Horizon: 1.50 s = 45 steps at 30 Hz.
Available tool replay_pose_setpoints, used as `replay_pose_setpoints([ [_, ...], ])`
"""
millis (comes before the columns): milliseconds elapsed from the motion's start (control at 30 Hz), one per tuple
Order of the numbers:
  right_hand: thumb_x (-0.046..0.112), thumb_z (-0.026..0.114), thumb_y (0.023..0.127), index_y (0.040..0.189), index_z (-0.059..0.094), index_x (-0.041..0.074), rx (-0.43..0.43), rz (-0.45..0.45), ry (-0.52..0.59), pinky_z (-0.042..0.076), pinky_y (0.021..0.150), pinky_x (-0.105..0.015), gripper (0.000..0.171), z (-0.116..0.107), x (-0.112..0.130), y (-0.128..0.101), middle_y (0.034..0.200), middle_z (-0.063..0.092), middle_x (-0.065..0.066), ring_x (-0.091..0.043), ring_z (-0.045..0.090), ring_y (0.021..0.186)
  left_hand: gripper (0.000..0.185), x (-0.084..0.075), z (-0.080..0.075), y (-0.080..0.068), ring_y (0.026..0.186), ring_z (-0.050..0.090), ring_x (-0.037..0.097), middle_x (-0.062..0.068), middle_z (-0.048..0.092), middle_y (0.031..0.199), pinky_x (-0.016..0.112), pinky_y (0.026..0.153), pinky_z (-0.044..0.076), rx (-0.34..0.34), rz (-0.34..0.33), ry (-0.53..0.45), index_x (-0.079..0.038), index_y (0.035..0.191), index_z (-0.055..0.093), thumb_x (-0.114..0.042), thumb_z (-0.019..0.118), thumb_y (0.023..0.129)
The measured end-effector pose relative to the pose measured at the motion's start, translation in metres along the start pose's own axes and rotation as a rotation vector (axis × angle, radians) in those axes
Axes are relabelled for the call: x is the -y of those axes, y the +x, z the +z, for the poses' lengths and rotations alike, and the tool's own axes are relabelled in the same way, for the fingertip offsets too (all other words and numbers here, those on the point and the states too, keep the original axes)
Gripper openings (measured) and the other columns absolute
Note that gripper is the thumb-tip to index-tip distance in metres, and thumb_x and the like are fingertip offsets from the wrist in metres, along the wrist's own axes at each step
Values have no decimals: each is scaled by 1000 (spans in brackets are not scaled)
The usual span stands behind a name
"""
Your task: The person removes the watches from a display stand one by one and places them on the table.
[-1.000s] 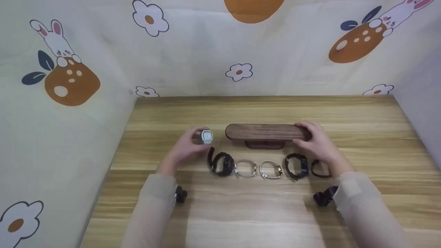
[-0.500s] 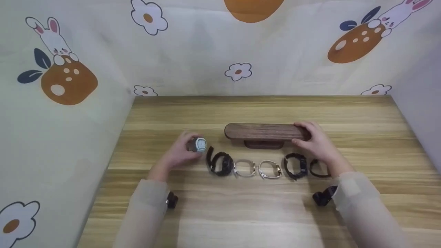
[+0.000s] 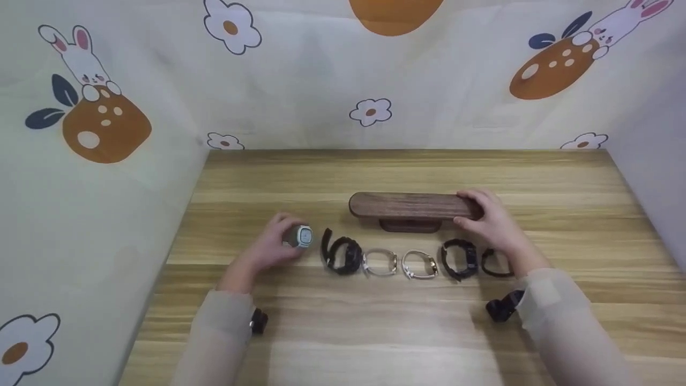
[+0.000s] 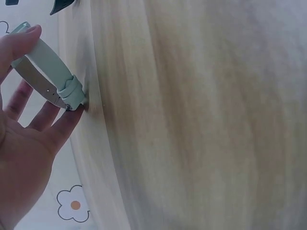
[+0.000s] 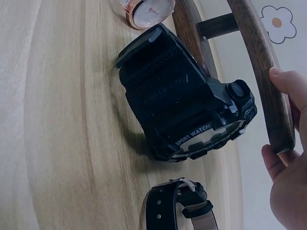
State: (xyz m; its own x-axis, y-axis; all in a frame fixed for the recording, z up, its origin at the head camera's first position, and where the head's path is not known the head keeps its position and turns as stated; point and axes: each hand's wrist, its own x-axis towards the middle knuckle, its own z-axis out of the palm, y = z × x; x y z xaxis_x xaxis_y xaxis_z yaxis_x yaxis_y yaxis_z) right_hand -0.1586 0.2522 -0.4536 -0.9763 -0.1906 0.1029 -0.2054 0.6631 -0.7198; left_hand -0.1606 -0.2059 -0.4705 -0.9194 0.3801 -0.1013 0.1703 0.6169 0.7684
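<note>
My left hand holds a mint-green watch left of the row of watches. In the left wrist view, its buckled strap forms a loop between thumb and fingers; whether it touches the table, I cannot tell. My right hand grips the right end of a dark wooden watch stand, thumb on the near side. The stand's bar fills the upper right of the right wrist view. Below that hand sit a chunky black sport watch and a smaller dark-strapped watch.
In front of the stand, several watches stand in a row: a black one at left, two pale-strapped ones in the middle, black ones at right. A printed cloth wall borders the wooden table at back and sides.
My left hand has moved left and nearer to me with the mint-green watch, away from the stand and the row. The right hand and the stand have stayed in place.
</note>
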Motion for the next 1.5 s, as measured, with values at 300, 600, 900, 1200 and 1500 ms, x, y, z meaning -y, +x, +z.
replay_pose_setpoints([
  [300,16,73,80,133,46,3,4,27,-3,27,103,-60,61,-1,1,-2,135,39,-23,-41,38,121,59,-2,6,-5,119,39,35,12,44,130,55,98,37,35,42,180,-16,125,59,-12,79,69],
  [600,19,72,81,134,45,2,24,40,9,26,103,-60,62,-2,2,0,136,38,-24,-43,37,121,56,3,12,-11,118,40,38,15,45,130,54,92,43,45,69,291,-17,125,59,-14,77,72],
  [900,16,72,81,134,45,2,25,38,15,26,103,-60,61,-1,1,0,136,37,-26,-44,37,121,59,7,13,-12,118,40,35,11,47,128,51,91,44,41,66,255,-18,125,59,-15,79,70],
  [1200,15,73,81,133,46,1,9,14,-9,27,103,-60,61,-1,1,-1,135,39,-25,-43,38,121,60,10,14,-14,117,42,33,9,50,125,51,96,39,45,90,256,-18,125,59,-22,80,69],
  [1500,18,73,81,133,46,1,19,21,-1,27,103,-60,61,-1,1,-1,135,39,-24,-43,38,122,61,10,15,-14,119,41,34,9,49,128,52,97,39,38,88,269,-18,124,58,-22,81,68],
])
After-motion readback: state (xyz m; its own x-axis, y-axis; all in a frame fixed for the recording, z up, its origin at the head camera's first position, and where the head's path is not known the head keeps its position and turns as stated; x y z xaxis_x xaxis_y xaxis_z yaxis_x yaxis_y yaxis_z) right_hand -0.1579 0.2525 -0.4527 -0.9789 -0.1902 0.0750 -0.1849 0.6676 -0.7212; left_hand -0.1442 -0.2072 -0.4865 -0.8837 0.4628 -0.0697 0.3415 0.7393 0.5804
